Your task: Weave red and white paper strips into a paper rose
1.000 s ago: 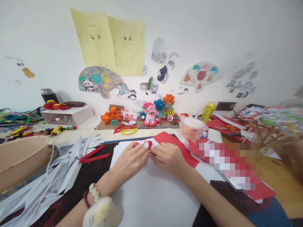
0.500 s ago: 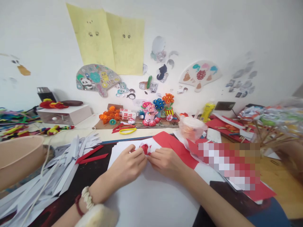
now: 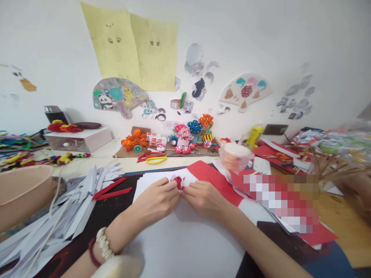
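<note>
My left hand (image 3: 155, 199) and my right hand (image 3: 204, 197) meet at the middle of the desk, fingertips pinched together on a small red and white folded paper piece (image 3: 178, 182). Both hands rest on a stack of white paper sheets (image 3: 185, 235). A red paper sheet (image 3: 211, 175) lies just behind my right hand. My left wrist carries a red band and a cream scrunchie (image 3: 102, 244).
A heap of white and red paper strips (image 3: 78, 200) lies at the left, beside a beige bowl (image 3: 23, 193). Behind stand a clear lidded cup (image 3: 234, 156), paper flower crafts (image 3: 191, 135), a yellow glue bottle (image 3: 254, 136) and a white box (image 3: 79, 139).
The paper piece has been pressed tighter and smaller between my fingertips. Both hands stayed in about the same place.
</note>
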Action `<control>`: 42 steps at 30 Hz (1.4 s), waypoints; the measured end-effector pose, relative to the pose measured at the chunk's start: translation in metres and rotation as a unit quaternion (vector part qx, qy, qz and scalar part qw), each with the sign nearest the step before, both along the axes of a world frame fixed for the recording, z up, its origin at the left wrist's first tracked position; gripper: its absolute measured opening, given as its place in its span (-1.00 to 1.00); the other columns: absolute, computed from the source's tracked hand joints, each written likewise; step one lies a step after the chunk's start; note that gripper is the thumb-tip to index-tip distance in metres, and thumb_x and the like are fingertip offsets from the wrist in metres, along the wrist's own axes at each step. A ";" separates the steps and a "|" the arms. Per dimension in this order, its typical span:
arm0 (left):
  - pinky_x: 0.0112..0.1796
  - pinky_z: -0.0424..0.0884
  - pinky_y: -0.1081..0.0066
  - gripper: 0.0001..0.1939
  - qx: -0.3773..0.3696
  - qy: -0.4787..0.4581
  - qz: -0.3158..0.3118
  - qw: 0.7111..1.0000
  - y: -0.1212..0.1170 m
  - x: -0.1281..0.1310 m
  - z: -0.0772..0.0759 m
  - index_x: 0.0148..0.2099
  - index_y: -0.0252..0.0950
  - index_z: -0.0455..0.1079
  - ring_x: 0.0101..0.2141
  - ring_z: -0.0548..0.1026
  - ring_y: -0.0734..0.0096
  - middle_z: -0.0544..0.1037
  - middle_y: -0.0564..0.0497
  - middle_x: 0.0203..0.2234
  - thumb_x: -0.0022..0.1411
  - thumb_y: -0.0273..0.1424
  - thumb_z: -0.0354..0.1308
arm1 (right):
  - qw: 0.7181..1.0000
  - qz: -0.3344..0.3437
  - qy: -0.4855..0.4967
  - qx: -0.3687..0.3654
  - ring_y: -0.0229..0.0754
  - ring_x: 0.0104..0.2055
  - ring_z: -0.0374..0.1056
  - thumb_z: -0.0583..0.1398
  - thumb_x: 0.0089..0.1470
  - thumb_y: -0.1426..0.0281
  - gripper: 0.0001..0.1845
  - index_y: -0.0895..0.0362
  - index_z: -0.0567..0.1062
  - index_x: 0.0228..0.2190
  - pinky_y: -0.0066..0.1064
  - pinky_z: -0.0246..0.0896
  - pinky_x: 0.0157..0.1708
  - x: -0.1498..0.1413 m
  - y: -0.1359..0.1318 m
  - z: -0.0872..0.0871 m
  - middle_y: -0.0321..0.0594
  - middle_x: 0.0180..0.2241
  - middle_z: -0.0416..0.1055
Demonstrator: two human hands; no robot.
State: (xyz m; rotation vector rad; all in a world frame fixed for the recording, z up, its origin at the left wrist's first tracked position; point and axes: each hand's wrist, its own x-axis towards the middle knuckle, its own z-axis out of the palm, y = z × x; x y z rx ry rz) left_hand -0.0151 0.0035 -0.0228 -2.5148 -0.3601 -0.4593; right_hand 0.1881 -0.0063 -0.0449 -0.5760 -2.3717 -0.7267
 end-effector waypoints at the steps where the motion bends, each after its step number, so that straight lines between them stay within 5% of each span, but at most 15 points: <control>1: -0.40 0.03 0.27 -0.62 0.001 0.001 0.002 1.000 0.000 0.000 0.000 -0.41 -0.34 0.31 -0.42 0.22 0.33 0.37 0.00 -0.51 0.43 -0.61 -0.18 | 1.000 -0.001 0.003 -0.007 -0.25 -0.55 0.07 -0.12 0.31 0.59 -0.51 0.17 0.37 -0.58 -0.35 -0.13 -0.52 0.000 0.000 0.000 -0.26 -0.60 0.24; 10: -0.37 0.05 0.29 -0.59 -0.003 -0.037 0.031 0.999 -0.006 0.004 0.012 -0.41 -0.33 0.29 -0.42 0.21 0.31 0.40 -0.04 -0.47 0.43 -0.62 -0.25 | 0.997 -0.012 0.042 -0.065 -0.26 -0.52 0.11 -0.04 0.27 0.59 -0.61 0.16 0.35 -0.55 -0.37 -0.15 -0.50 0.005 0.004 -0.004 -0.29 -0.57 0.25; 17: -0.37 0.05 0.28 -0.64 -0.021 -0.039 0.013 0.999 -0.005 0.005 0.005 -0.42 -0.33 0.29 -0.42 0.22 0.31 0.39 -0.03 -0.49 0.39 -0.63 -0.18 | 0.998 0.001 0.031 -0.058 -0.27 -0.53 0.12 -0.07 0.27 0.61 -0.60 0.16 0.37 -0.54 -0.39 -0.15 -0.50 0.006 0.006 -0.003 -0.30 -0.58 0.26; 25: -0.32 0.10 0.28 -0.78 -0.096 -0.101 0.079 0.987 -0.008 0.006 0.002 -0.27 -0.31 0.35 -0.37 0.27 0.31 0.46 0.00 -0.42 0.40 -0.53 -0.09 | 0.988 0.016 0.077 -0.135 -0.27 -0.48 0.23 -0.04 0.25 0.58 -0.66 0.17 0.47 -0.41 -0.42 -0.04 -0.49 0.009 0.009 -0.002 -0.25 -0.50 0.39; 30: -0.34 0.10 0.30 -0.71 -0.059 -0.119 0.103 0.986 -0.007 0.008 0.002 -0.29 -0.30 0.33 -0.40 0.29 0.33 0.44 0.02 -0.45 0.47 -0.39 -0.13 | 0.981 -0.001 0.108 -0.163 -0.26 -0.43 0.31 0.02 0.20 0.58 -0.71 0.15 0.49 -0.41 -0.43 0.03 -0.43 0.011 0.009 0.000 -0.23 -0.45 0.46; 36: -0.33 0.11 0.29 -0.67 0.019 -0.044 0.081 0.996 -0.009 0.010 0.003 -0.34 -0.35 0.33 -0.41 0.27 0.31 0.43 -0.04 -0.44 0.40 -0.63 -0.18 | 0.981 0.015 0.119 -0.153 -0.26 -0.45 0.32 -0.01 0.21 0.58 -0.69 0.15 0.49 -0.40 -0.43 0.07 -0.44 0.012 0.010 -0.002 -0.21 -0.43 0.49; 42: -0.29 0.12 0.30 -0.78 -0.076 -0.159 0.126 0.976 -0.007 0.010 -0.001 -0.26 -0.30 0.36 -0.36 0.30 0.31 0.45 0.01 -0.43 0.39 -0.58 -0.07 | 0.957 0.014 0.182 -0.224 -0.25 -0.40 0.39 0.10 0.26 0.46 -0.80 0.13 0.49 -0.36 -0.47 0.19 -0.40 0.011 0.006 0.005 -0.23 -0.42 0.51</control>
